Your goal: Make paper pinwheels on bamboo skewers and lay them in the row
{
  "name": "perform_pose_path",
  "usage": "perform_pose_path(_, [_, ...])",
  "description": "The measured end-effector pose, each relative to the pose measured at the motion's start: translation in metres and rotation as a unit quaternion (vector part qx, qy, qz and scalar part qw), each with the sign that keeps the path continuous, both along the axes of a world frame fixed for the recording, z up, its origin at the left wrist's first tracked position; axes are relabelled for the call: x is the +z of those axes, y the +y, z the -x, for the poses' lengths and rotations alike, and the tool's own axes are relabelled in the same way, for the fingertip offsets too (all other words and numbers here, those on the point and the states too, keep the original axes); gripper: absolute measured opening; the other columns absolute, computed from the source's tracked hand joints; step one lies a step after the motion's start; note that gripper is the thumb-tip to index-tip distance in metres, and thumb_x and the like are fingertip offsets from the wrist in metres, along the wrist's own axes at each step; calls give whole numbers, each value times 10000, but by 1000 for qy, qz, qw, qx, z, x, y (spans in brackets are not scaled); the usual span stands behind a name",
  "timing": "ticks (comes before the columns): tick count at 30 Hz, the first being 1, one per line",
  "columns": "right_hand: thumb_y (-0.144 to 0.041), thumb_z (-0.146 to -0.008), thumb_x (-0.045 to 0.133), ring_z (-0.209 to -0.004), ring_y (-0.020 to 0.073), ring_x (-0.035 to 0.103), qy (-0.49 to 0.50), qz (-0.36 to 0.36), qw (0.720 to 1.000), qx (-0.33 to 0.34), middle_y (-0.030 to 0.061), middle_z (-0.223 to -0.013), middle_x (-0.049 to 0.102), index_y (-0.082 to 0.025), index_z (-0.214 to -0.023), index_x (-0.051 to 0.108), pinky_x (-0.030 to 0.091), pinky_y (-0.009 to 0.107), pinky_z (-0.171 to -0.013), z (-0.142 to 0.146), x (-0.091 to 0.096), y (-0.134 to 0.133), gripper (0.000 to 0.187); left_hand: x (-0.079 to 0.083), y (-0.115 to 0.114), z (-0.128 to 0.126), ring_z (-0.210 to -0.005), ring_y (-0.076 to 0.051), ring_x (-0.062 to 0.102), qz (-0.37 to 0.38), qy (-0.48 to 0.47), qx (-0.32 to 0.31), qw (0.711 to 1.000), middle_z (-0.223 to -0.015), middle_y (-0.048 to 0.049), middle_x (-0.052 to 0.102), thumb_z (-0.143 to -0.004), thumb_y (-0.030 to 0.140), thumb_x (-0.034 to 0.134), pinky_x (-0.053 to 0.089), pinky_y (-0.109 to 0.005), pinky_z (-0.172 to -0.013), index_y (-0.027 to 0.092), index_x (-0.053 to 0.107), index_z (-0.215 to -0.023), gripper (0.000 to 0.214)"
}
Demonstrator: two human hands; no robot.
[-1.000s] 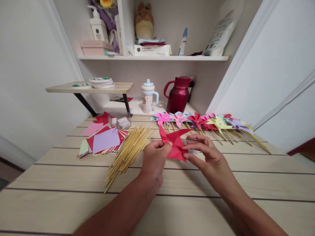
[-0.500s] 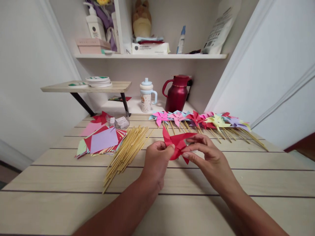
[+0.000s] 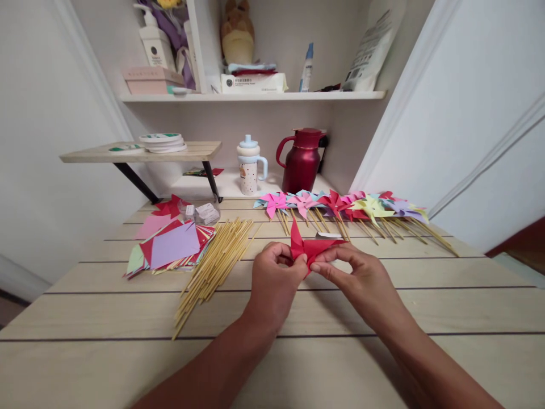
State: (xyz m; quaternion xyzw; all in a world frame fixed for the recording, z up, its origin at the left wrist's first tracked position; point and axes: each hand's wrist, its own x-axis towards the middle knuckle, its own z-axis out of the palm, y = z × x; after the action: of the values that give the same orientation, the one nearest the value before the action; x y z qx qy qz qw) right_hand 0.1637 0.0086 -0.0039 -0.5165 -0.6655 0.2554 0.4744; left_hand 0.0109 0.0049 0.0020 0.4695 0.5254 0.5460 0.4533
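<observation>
— While the surface (image 3: 383,318) carries bamboo sticks (image 3: 213,267) left and finished pinwheels (image 3: 340,204) far right, what's in play?
— Left hand (image 3: 272,284) and right hand (image 3: 366,284) meet mid-scene, fingers of each clamped on the red folded paper (image 3: 313,247) between them, just above the boards!

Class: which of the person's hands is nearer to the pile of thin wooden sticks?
Left. The left hand is just right of the pile of thin wooden sticks; the right hand lies farther right, beyond it. Both pinch the red folded paper.
</observation>
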Motion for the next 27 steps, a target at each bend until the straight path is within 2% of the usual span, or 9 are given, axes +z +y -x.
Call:
perform_pose_path(5, [-369,-753,766,-759,231,658,-6,2,1000,-12,18,-787,720,-263,-703,718,482,357,-761,0,-2,1,126,-2,1,1,-660,-164,584,-17,35,4,999,-684,-46,661,-703,228,678,446,-277,-635,178,631,-645,90])
perform_pose_path(14, [-329,-749,743,-730,216,647,-12,-2,1000,-18,18,-754,723,-235,-670,685,468,333,-722,1,0,1,136,-3,2,2,-593,-130,519,-15,52,7,999,-610,0,592,-687,248,709,400,-253,-577,176,628,-608,134])
perform_pose_path(21, [-351,-751,757,-751,213,641,12,6,1000,-6,13,-761,722,-240,-676,698,463,332,-739,1,0,0,146,-1,2,1,-666,-156,575,-45,85,5,995,-684,-36,652,-701,206,660,450,-277,-657,168,654,-624,85])
perform_pose_path(27, [-387,-719,803,-811,223,638,99,28,995,-10,29,-826,720,-228,-761,708,472,359,-796,-1,-1,1,189,-5,7,0,-594,-136,548,3,16,18,1000,-634,-20,633,-679,235,687,426,-253,-576,161,639,-642,96])
